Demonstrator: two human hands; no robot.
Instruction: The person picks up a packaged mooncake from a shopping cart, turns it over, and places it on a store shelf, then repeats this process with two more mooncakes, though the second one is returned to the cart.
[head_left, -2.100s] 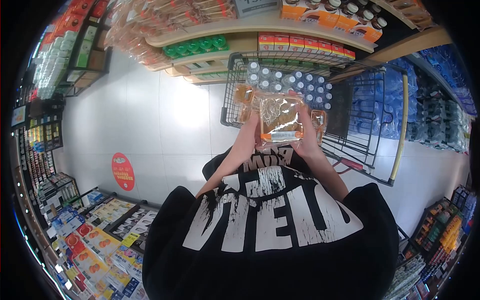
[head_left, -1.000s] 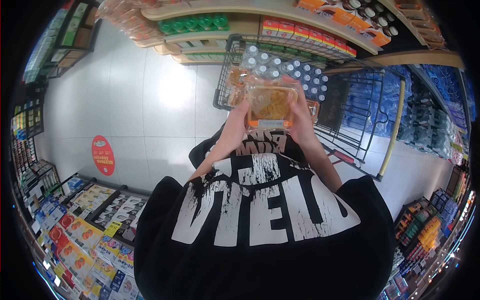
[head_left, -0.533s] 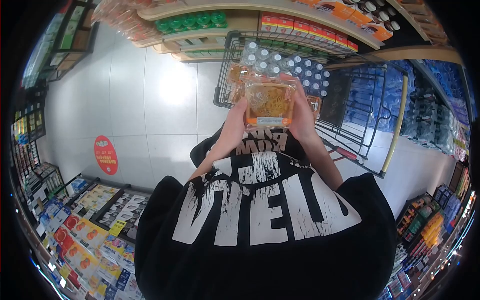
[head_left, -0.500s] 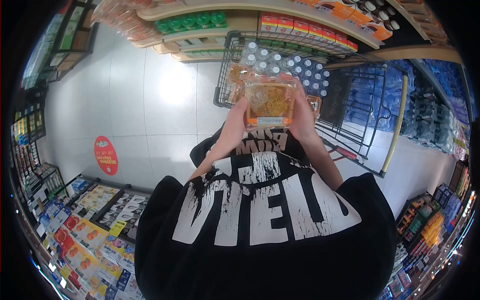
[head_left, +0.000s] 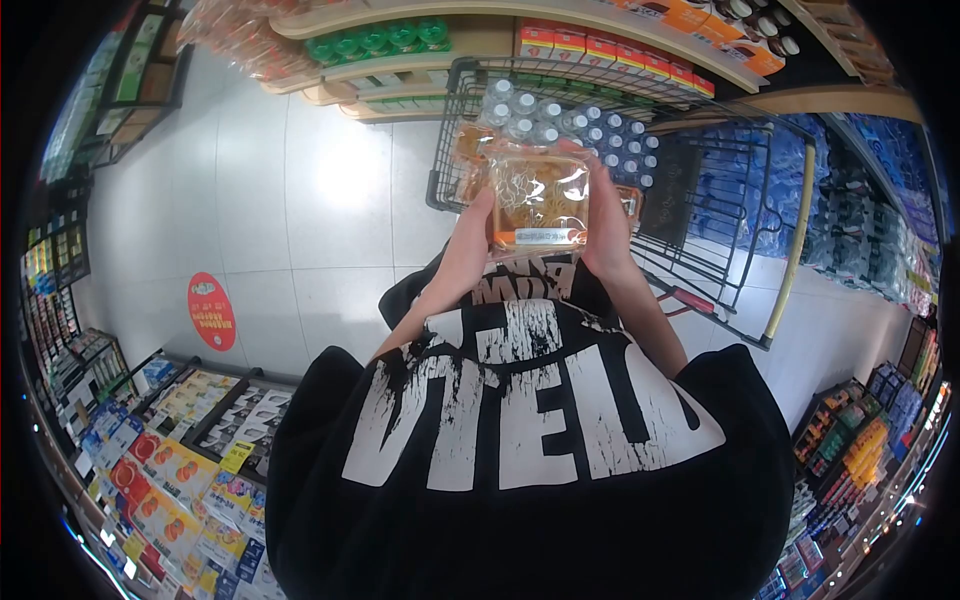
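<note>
A clear plastic-wrapped food package point(head_left: 541, 200) with an orange strip and a white label is held upright between my two hands. Along its left side, my left hand point(head_left: 471, 240) grips the edge. Against the right side my right hand point(head_left: 607, 228) is wrapped, its fingertips partly behind the package. Just beyond stands a black wire shopping cart point(head_left: 456, 100) holding several clear bottles with white caps point(head_left: 560, 120). Similar orange packages point(head_left: 472, 145) lie at the cart's left end, partly hidden by the one I hold.
Shelves point(head_left: 480, 18) run behind the cart with red boxes point(head_left: 585, 45) and green-lidded items point(head_left: 380, 40). The cart's yellow handle point(head_left: 795, 240) is at the right. A red round floor sticker point(head_left: 211, 311) lies left, and boxed goods point(head_left: 180, 460) fill the lower left.
The package has tilted slightly in my hands, and brighter glare now covers its wrapper. Both hands still hold its sides.
</note>
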